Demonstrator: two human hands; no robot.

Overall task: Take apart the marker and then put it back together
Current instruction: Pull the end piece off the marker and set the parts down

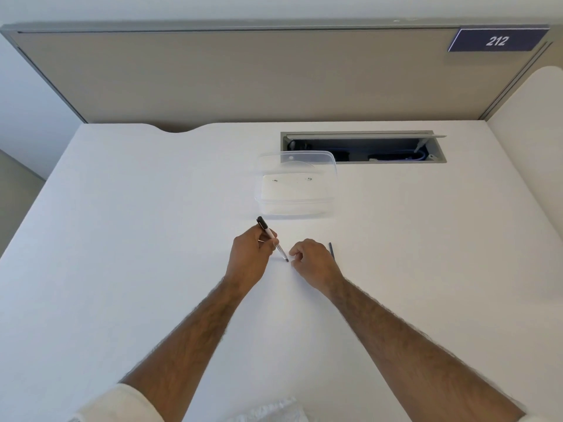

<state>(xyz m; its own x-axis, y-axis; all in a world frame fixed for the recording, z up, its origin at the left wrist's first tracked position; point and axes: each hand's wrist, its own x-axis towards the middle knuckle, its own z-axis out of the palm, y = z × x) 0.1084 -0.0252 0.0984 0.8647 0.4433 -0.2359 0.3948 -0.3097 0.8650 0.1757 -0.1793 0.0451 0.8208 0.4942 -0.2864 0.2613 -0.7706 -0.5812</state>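
The left hand (249, 251) has its grip closed round the marker (272, 239), tip angled down toward the surface (122, 208); the right hand (310, 260) curls loosely, its contents unclear; hold the barrel steady and line the parts up straight before pressing.

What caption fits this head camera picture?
Left hand holds the marker; right hand curls beside its tip.

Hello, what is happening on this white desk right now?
A person sits at a white desk. The left hand holds a slim white marker with a black end, tip pointing down toward the right hand, which is curled close to the tip. A thin dark stick-like part lies beside the right hand. A clear plastic container stands behind.
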